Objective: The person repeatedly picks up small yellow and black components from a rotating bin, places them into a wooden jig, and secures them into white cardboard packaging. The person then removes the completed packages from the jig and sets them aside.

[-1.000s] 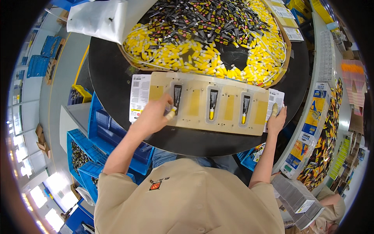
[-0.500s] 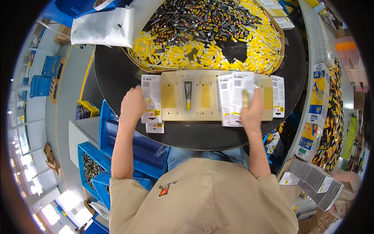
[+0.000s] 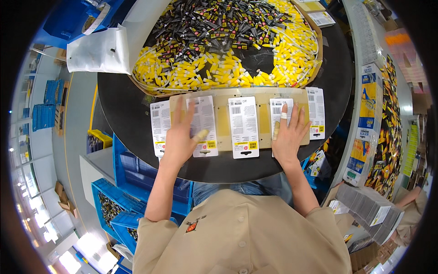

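Hands [image 3: 179,141] [image 3: 290,139] over white cards [image 3: 205,116]

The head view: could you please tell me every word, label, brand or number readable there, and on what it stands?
I don't copy wording out; print shows here:
White cards: barcodes; fine print too small to read.
Black tubes: tiny print, unreadable.
Beige shirt: emblem and small characters, blurred.
Blue-and-yellow packs: larger lettering, seen sideways.

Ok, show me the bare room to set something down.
Bare black table shows left of the leftmost card, right of the rightmost card, and in a strip between the middle card and the table's front edge. Crowded: the board, with cards, left hand and right hand over it, and the tray of tubes and yellow caps.
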### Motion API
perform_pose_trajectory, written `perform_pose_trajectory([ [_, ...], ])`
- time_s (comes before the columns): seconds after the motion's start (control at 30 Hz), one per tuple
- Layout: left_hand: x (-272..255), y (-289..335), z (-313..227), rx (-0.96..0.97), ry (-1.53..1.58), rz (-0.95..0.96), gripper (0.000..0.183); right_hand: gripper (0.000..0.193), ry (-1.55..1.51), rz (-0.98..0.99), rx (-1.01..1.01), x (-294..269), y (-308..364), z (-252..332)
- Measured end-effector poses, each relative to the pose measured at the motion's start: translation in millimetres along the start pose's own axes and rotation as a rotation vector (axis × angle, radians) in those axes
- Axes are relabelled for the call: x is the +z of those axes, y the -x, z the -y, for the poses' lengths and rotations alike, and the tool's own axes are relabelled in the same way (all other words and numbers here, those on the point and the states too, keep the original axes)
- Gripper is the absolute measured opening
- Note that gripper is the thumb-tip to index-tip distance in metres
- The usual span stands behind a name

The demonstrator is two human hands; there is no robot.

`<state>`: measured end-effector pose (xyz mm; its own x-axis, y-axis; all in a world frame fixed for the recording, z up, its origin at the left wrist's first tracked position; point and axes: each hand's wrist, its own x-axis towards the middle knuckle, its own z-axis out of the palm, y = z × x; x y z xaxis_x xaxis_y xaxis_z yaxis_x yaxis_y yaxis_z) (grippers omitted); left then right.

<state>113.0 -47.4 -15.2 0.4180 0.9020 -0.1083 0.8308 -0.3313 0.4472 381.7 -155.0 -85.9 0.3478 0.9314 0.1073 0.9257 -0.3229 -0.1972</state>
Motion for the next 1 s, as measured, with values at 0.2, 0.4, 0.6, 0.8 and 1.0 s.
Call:
perform_pose_trajectory([
  [0.2,6,-5,-17,-0.033,-0.375,0.316,0.087,0.060,-0.002,-0.203,0.024,22,-53,-66],
  [0.4,-1,-10,-14,0.002,-0.205,0.242,0.067,0.069,-0.146,-0.168,1.122,58,-112,-260],
  [0.6,30,-3,-71,0.221,-0.116,0.459,0.063,0.054,-0.254,-0.302,0.972,99,-49,-293],
  [0.8,-25,-19,1,0.183,-0.018,0.188,0.054,0.042,-0.668,-0.516,0.912,110,77,-139],
  [1.0,-48,-21,-22,-0.082,0.424,-0.015,0.031,0.021,-1.210,0.516,0.765,24,177,-9],
])
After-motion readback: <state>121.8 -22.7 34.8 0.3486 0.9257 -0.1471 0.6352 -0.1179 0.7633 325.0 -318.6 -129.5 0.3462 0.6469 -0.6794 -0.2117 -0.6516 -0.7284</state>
